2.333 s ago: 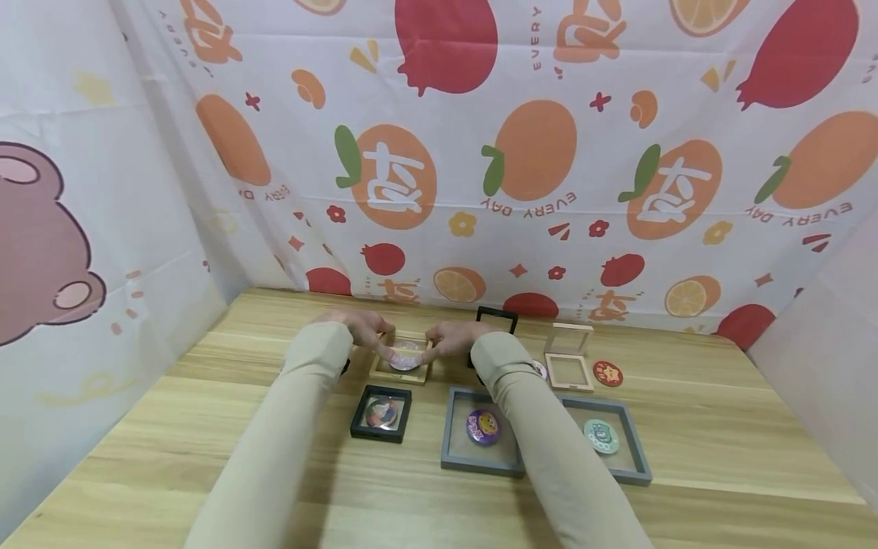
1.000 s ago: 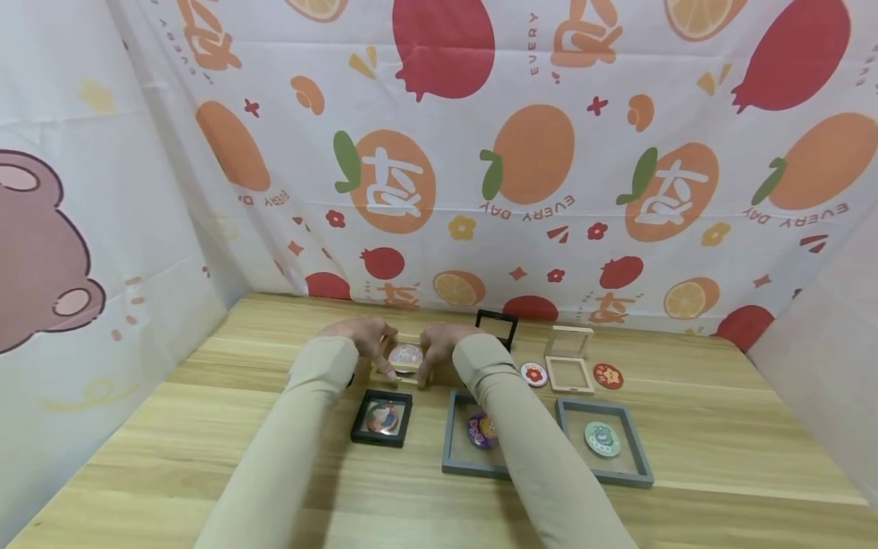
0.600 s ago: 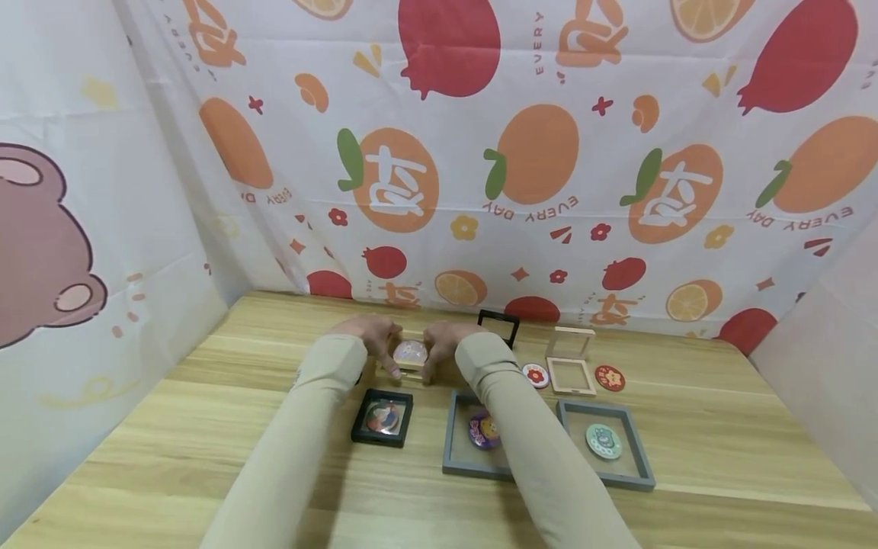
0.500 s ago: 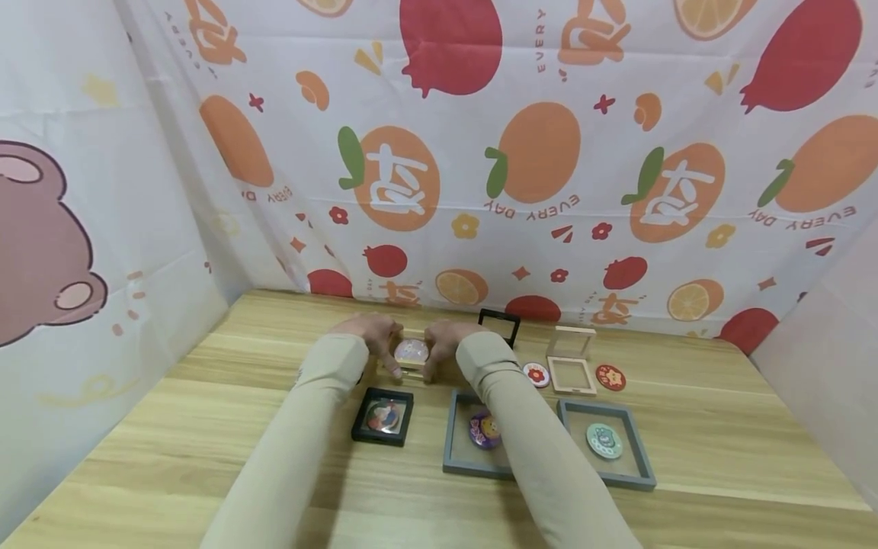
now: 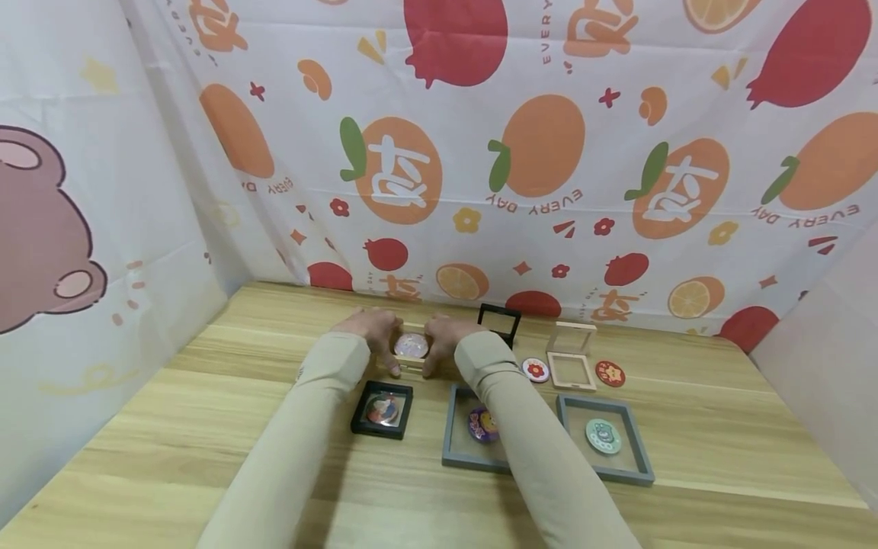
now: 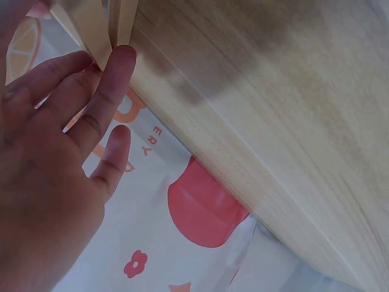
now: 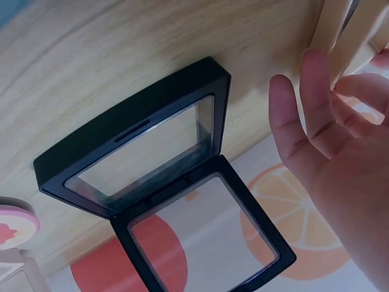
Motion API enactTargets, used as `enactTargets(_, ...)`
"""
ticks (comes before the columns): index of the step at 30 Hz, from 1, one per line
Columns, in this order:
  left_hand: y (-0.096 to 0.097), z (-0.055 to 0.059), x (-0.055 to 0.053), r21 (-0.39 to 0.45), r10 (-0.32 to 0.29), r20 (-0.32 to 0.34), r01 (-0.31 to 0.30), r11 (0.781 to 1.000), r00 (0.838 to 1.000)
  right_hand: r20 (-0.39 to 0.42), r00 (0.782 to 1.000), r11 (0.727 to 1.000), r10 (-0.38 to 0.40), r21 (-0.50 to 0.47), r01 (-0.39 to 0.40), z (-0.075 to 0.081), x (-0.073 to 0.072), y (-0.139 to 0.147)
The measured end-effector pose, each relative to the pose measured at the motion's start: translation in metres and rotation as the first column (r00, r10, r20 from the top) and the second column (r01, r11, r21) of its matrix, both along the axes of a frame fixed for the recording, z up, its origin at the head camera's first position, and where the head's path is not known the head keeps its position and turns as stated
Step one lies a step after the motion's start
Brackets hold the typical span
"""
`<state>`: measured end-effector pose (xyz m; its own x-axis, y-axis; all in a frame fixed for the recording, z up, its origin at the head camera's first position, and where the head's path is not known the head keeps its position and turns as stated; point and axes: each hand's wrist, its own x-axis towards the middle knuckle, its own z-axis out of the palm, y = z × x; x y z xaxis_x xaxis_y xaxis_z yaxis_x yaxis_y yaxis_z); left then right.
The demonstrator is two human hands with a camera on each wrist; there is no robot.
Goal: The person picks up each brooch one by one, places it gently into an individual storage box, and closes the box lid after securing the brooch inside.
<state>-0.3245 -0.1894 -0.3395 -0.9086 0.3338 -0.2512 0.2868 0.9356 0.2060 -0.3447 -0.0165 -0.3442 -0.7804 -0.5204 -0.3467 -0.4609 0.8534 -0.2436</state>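
Note:
At the back of the table, a small light-wood display frame (image 5: 412,365) stands between both hands. A round pinkish badge (image 5: 411,345) shows inside it. My left hand (image 5: 376,335) grips its left side, thumb at the front corner. On the right side my right hand (image 5: 443,337) grips it the same way. In the left wrist view, fingertips (image 6: 124,58) rest against the frame's two wooden halves (image 6: 97,27), a narrow gap between them. The right wrist view shows fingers at the opposite edge of the wood (image 7: 343,45).
Nearer lies a black frame (image 5: 357,415) with a badge inside. An open black frame (image 7: 137,131) stands right of my right hand. Farther right are a white flower badge (image 5: 535,370), an open wooden frame (image 5: 571,387), a red badge (image 5: 610,374) and grey frames (image 5: 473,460) holding badges.
Both hands have shifted from the badge's front to the wooden frame's sides, and its halves have come closer together. The flower badge has come into full view as the right arm moved left.

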Motion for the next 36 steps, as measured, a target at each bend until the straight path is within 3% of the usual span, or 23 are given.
enactTargets(10,0.0014,-0.0032,0.0016,-0.011,0.007,-0.039,-0.007,1.0,0.999,-0.022,0.999,1.0,-0.03,-0.007,0.03,-0.0011,0.0079,0.0011)
enactTargets(36,0.002,-0.0064,-0.001,-0.029,-0.01,-0.091,0.007,1.0,0.996,-0.059,0.998,0.999,-0.027,-0.02,0.026,-0.0076,0.0046,-0.0004)
